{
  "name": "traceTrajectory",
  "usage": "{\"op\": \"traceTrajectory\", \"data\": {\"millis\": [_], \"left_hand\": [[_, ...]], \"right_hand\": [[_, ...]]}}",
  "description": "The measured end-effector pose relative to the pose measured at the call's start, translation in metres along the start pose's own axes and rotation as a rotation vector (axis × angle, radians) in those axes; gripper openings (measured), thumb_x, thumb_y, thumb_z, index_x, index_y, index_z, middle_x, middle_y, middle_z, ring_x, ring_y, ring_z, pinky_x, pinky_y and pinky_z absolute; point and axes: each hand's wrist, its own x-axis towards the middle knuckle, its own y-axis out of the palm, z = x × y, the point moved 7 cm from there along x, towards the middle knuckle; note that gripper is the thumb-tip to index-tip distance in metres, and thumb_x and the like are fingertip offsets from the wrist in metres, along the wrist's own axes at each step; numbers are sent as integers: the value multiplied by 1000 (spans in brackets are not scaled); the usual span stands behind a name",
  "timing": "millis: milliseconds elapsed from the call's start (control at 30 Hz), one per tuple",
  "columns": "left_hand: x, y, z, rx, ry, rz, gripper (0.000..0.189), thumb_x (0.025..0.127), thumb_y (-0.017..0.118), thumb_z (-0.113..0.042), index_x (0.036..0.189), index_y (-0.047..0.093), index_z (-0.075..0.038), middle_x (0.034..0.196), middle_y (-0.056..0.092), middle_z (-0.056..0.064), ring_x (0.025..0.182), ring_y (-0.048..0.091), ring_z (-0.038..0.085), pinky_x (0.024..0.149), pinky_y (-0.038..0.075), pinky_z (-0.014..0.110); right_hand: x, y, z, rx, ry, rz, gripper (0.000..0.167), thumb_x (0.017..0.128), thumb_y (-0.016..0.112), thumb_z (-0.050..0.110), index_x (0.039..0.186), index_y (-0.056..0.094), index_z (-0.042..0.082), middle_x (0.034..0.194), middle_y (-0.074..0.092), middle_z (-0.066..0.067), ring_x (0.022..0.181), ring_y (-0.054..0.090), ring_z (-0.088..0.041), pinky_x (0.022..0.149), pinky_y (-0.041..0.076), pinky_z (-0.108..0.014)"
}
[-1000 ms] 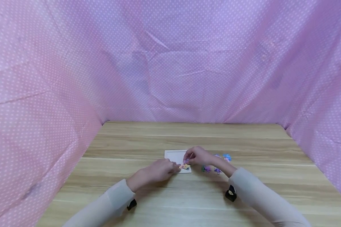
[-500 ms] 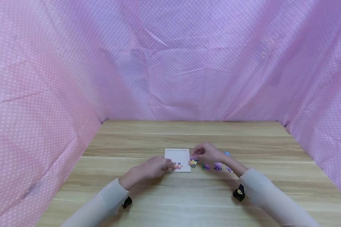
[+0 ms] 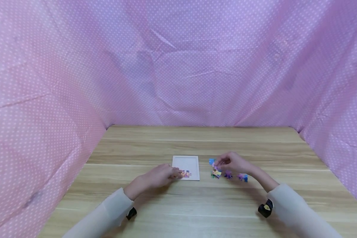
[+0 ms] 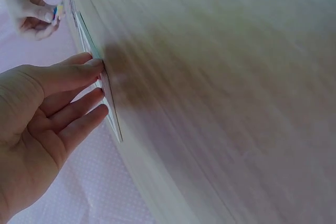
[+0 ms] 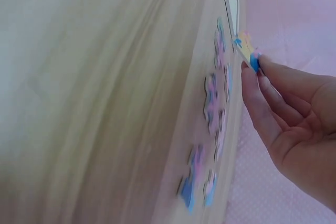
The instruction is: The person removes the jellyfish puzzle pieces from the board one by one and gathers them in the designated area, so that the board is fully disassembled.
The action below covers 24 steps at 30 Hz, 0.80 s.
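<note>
My right hand (image 3: 234, 162) pinches a yellow, pink and blue jigsaw piece (image 5: 248, 52) between thumb and fingertips, raised above the table. Below and around it lie several loose pieces, among them a purple one (image 3: 228, 175) and a pink and blue one (image 3: 243, 177). To the left is a white puzzle tray (image 3: 198, 169), lying flat. Joined pieces (image 3: 186, 173) sit along its lower edge. My left hand (image 3: 164, 174) rests at the tray's lower left corner, fingers nearly straight; its fingertips partly cover the pieces there.
A wooden table (image 3: 154, 142) spreads out beneath everything. Pink dotted cloth (image 3: 178, 82) hangs behind it and at both sides. Black wrist straps (image 3: 266, 209) show under the pale sleeves.
Holding the yellow piece, my right hand has moved right from the tray to over the loose pieces. My left hand has drawn slightly left, uncovering more of the tray.
</note>
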Motion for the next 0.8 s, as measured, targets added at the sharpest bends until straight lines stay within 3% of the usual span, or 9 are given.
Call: {"op": "traceTrajectory", "data": {"millis": [267,500,800], "left_hand": [[-2,4,0,-10,14,4,24,97,63,2,117,75,-5,124,67,10,121,61,19,102,49,33],[-3,5,1,-20,-4,12,23,98,62,-2,117,75,-6,125,67,8,123,59,19,104,46,32],[-2,2,1,-43,-19,-2,22,97,64,-2,116,74,-6,123,67,8,122,61,19,103,47,30]], "right_hand": [[-24,-5,-6,0,8,34,9,93,70,3,100,75,-1,95,73,-8,82,66,-14,70,56,-24],[-48,-9,-8,78,-35,83,11,92,69,-3,101,72,-7,97,73,-15,83,69,-15,68,58,-27],[-70,-9,-6,-42,-139,118,10,92,69,0,99,76,-1,96,75,-8,83,69,-13,70,59,-27]]}}
